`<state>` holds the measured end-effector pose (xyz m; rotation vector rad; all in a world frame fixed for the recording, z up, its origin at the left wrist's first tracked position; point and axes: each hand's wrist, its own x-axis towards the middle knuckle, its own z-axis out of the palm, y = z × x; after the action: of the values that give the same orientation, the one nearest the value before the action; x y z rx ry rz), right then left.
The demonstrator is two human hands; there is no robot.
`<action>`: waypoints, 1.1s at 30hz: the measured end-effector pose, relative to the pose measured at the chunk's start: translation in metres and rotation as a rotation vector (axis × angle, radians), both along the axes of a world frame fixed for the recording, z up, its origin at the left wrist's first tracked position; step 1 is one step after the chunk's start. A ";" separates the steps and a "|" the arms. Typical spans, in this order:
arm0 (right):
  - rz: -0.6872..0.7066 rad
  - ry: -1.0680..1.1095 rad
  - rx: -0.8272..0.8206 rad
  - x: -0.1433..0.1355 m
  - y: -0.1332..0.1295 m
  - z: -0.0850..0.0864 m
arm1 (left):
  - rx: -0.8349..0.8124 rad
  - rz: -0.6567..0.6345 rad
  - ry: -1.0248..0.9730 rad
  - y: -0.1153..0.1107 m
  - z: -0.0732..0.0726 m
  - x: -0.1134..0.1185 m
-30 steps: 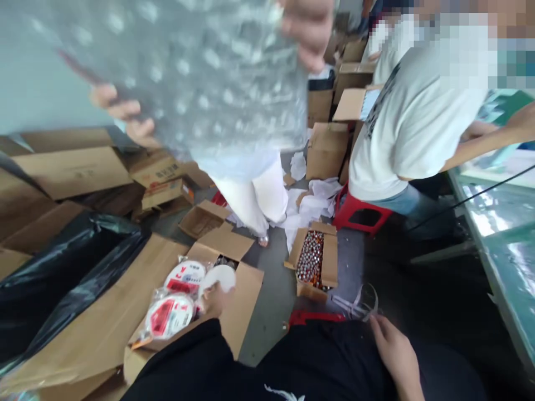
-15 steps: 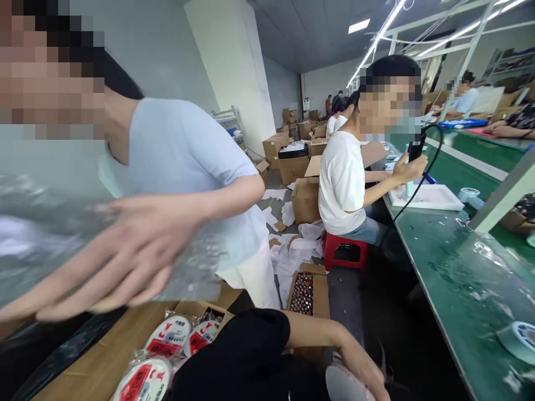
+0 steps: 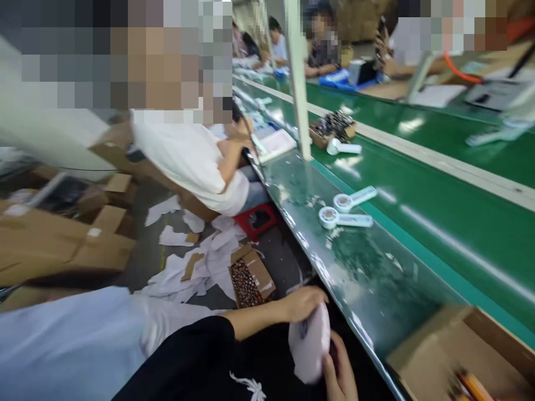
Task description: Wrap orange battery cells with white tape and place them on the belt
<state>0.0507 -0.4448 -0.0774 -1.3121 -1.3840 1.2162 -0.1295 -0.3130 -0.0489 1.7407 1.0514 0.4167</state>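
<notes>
My left hand [image 3: 306, 304] is closed over the upper edge of a flat, rounded white object [image 3: 309, 348]; its exact kind is unclear. Against the lower right edge of that same object, my right hand [image 3: 340, 370] presses with thumb and fingers. The object is tilted on edge above my dark clothing, beside the green workbench [image 3: 359, 289]. On the bench lie two pale blue handheld fans [image 3: 349, 217], a short reach beyond my hands.
An open cardboard box [image 3: 472, 345] with orange-and-dark pieces stands at the bench's near right. A co-worker in white [image 3: 179, 161] sits on a red stool [image 3: 256, 220]. Paper scraps [image 3: 200, 267] and a box of small parts [image 3: 248, 284] lie on the floor.
My view has swung right toward the bench. The co-worker's outstretched hand and clear plastic have left view. The white object and both my hands now show more fully.
</notes>
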 end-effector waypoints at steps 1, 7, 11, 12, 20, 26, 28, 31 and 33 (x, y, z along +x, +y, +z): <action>0.016 0.051 -0.025 0.000 -0.008 0.007 | -0.038 0.019 -0.007 0.002 -0.002 0.001; -0.014 0.134 0.130 -0.001 0.026 0.056 | -0.325 -0.039 -0.091 0.017 -0.007 0.009; -0.081 0.047 0.290 0.005 0.047 0.076 | -0.505 -0.235 -0.152 0.013 0.008 0.010; -0.053 0.036 0.326 0.007 0.047 0.081 | -0.542 -0.282 -0.163 0.010 0.013 0.010; -0.009 -0.130 0.450 0.020 0.026 0.103 | -0.545 -0.499 -0.248 -0.005 0.058 0.010; -0.045 -0.067 0.262 0.019 -0.001 0.116 | 0.034 -0.487 -0.062 -0.014 0.092 0.009; -0.022 0.013 0.099 0.015 -0.009 0.119 | 0.300 -0.444 0.115 -0.018 0.105 0.008; -0.103 0.076 -0.034 0.012 -0.019 0.117 | 0.469 -0.524 0.261 -0.022 0.122 0.004; -0.100 0.073 -0.063 0.014 -0.023 0.115 | 0.477 -0.611 0.292 -0.023 0.127 0.000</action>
<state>0.0650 -0.4677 0.0381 -1.3511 -1.2231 1.2362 -0.1298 -0.3358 0.0779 2.4928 0.5799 0.0164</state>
